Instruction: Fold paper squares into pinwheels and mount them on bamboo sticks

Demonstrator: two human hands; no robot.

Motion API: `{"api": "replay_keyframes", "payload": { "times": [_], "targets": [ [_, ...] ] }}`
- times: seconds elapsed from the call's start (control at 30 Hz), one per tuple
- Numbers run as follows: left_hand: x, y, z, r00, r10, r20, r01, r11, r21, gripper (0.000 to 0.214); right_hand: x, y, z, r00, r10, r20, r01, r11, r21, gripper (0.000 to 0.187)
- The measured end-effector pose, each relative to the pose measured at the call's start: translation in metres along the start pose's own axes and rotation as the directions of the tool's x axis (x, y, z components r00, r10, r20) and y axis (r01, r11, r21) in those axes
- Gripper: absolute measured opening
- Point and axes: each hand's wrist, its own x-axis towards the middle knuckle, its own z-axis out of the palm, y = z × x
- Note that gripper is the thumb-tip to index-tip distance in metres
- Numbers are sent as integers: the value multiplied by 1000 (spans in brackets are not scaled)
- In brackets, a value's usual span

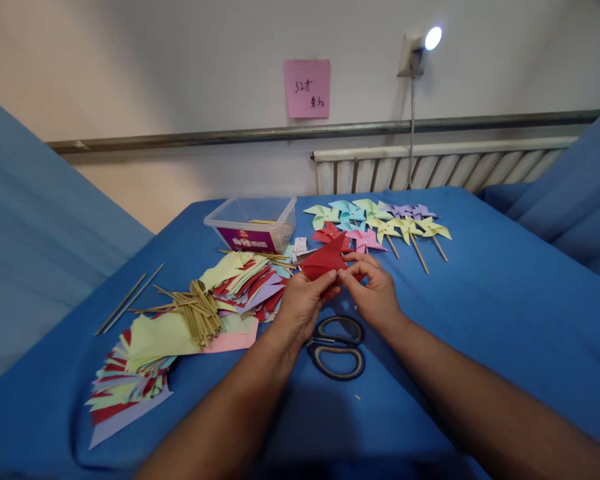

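Left hand (300,300) and right hand (379,293) pinch red paper (326,259), apparently mid-fold, the next move likely calling for a steady, even hold

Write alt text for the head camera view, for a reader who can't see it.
Two hands hold a piece of red paper over a blue cloth, with dark-handled scissors lying between the forearms. To the left are piles of colored paper, a bundle of sticks and a clear plastic box; paper pinwheels lie at the back, right of the box.
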Motion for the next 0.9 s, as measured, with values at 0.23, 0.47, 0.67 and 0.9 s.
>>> {"api": "replay_keyframes", "payload": {
  "times": [0.23,0.47,0.67,0.9],
  "targets": [
    [3,1,-3,999,45,-28,-42,995,85,31,1,3,0,999,38,7,-38,997,73,17],
    [1,8,-7,999,-30,27,23,978,206,24,14,8,-11,937,308,162,-348,838,420,41],
    [0,12,-7,996,-67,64,40,935,353,32,14,-2,-19,818,372,439,-565,664,490,42],
    [3,12,-9,994,4,112,-60,861,504,30,11,5,-12,817,398,417,-560,720,410,40]
  ]
}}
